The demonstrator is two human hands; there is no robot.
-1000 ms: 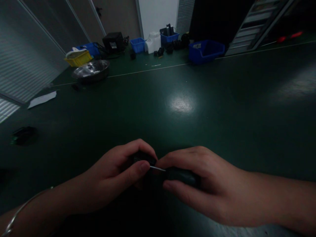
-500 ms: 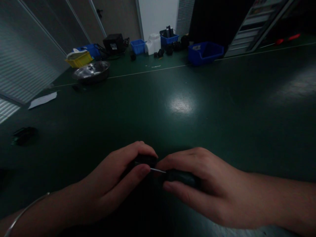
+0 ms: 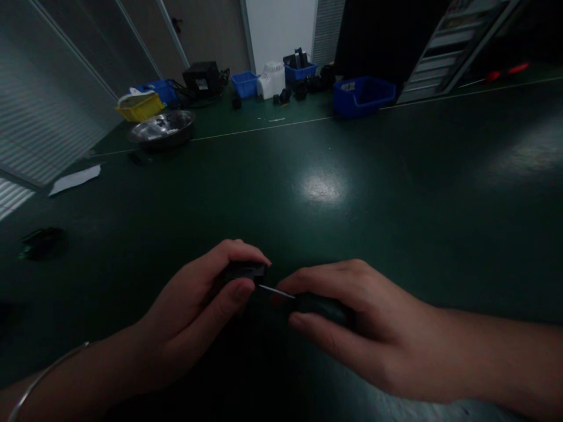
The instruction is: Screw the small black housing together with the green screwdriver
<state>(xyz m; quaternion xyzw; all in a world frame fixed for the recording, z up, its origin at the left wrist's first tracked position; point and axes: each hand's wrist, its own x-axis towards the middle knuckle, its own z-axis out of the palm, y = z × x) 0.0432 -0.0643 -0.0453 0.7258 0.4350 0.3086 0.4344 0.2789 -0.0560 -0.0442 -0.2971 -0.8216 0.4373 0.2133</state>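
Observation:
My left hand (image 3: pixel 200 305) is closed around a small black part (image 3: pixel 244 271), pinched between thumb and forefinger; its exact kind is too dark to make out. My right hand (image 3: pixel 365 328) grips a screwdriver (image 3: pixel 325 308) by its dark handle. The thin metal shaft (image 3: pixel 277 291) points left toward the black part, its tip close beside my left thumb. Whether the tip touches the part I cannot tell. Both hands are low over the green table (image 3: pixel 246 193).
A metal bowl (image 3: pixel 162 132) stands at the back left, near a yellow bin (image 3: pixel 139 108). Along the far side are a black box (image 3: pixel 202 81), a white device (image 3: pixel 271 81) and a blue bin (image 3: pixel 363 99). A dark object (image 3: pixel 41 243) lies at left, with a white paper (image 3: pixel 75 179) beyond.
My left hand has shifted up and left with the black part, away from my right hand. More of the screwdriver's shaft end shows, no longer lying across the part.

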